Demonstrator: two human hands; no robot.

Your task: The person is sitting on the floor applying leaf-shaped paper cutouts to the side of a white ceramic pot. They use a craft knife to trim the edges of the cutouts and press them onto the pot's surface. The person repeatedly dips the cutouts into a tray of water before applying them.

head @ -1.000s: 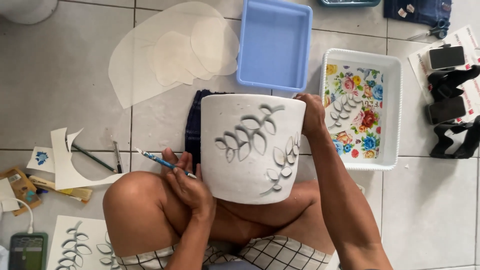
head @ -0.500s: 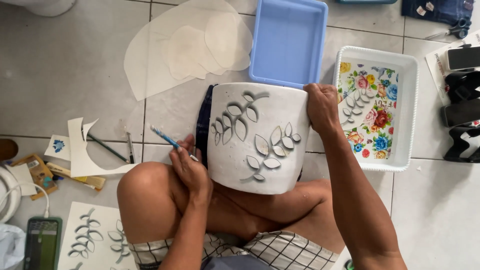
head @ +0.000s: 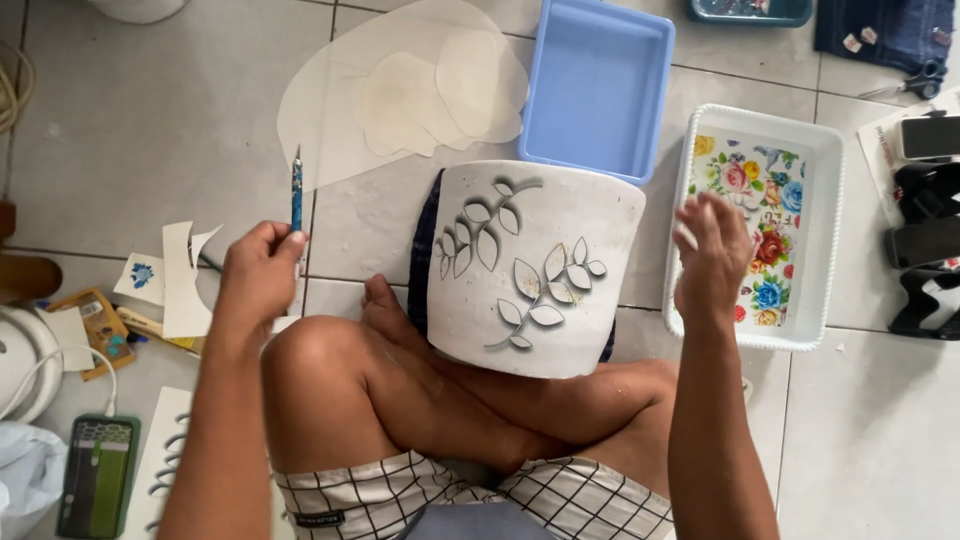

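In the head view, a large white pot (head: 535, 265) with raised grey leaf sprigs is seen lying on its side across the crossed legs of a person seated on a tiled floor (head: 150, 120); it is touched by neither hand. The left hand (head: 258, 280) is raised to the left of the pot, above the left knee, and is closed around a thin blue brush (head: 297, 190), which is held upright with its tip pointing toward the far edge of the floor. The right hand (head: 712, 258) is lifted to the right of the pot, over the near edge of a white tray (head: 830, 230) lined with a floral pattern; its fingers are curled loosely and blurred, so whether anything is gripped cannot be told. An empty blue tray (head: 598, 85) is placed just beyond the pot's far rim. Pale cut paper sheets (head: 400, 95) lie on the floor to the left of it. Paper scraps (head: 180, 280) and a phone (head: 98, 475) are seen near the left edge.
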